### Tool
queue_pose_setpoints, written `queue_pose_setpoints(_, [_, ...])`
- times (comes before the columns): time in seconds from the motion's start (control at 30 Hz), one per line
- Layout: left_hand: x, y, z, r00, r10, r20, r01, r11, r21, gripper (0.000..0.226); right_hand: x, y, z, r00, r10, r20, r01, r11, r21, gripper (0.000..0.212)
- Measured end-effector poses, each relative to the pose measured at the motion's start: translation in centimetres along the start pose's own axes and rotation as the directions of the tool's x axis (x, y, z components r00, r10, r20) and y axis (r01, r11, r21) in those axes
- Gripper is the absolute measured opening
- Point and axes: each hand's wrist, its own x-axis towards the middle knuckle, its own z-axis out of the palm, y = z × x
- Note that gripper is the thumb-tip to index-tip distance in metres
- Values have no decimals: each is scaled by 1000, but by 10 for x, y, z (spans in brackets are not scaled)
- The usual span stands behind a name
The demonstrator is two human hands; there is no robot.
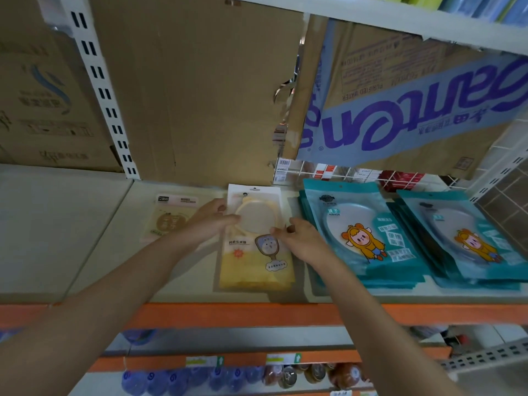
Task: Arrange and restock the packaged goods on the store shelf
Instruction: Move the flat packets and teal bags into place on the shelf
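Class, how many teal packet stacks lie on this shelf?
2: the inner teal stack beside the right hand, the outer teal stack at the far right. Lower packets are mostly hidden.

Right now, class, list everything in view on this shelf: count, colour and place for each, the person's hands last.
shelf: one, cream, orange front edge
yellow mirror pack: one on top, maybe a stack, yellow-white, centre
pale pack: one, pink-beige, flat, left of it
teal mirror packs: two stacks, teal, right side
cardboard boxes: several, brown, one with purple lettering, behind the goods
blue-topped bottles: a row, blue, on the level below
left hand: one, grips the yellow pack's left edge
right hand: one, pinches its right edge
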Motion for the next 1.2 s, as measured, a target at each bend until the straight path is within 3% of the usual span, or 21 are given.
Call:
queue_pose_setpoints(0.1, [-12, -8, 2, 998, -18, 64, 16, 999, 33, 60, -11, 7, 7, 1000, 10, 12, -9, 997, -76, 35])
queue_pose_setpoints(0.27, [-40, -23, 15, 993, -28, 115, 26, 1000, 15, 37, -33, 18, 15, 1000, 25, -7, -26, 988, -152, 39])
queue_pose_setpoints(0.43, [-61, -24, 23, 994, -21, 106, 9, 994, 112, 88, -46, 21, 21, 1000, -13, -3, 12, 981, -196, 49])
queue_pose_setpoints(0.53, [-70, -15, 23, 999, -6, 43, 0, 991, 136, 73, -53, 18, 18, 998, -40, -37, 32, 978, -207, 54])
queue_pose_setpoints(0.7, [-100, -7, -16, 978, 130, -161, -73, 944, 322, 78, -60, 4, 9, 969, -198, -150, 145, 942, -303, 60])
queue_pose_setpoints(0.83, [-135, -14, -69, 946, 188, -263, -30, 860, 510, 77, -60, -28, 22, 931, -356, -76, 300, 868, -395, 62])
queue_pose_setpoints(1.03, [-178, -35, -131, 926, 154, -345, 104, 775, 624, 79, -78, -87, 63, 883, -466, 61, 430, 749, -503, 66])
queue_pose_setpoints(1.2, [-195, -62, -200, 895, 129, -427, 225, 696, 682, 79, -92, -145, 109, 837, -539, 96, 517, 721, -461, 67])
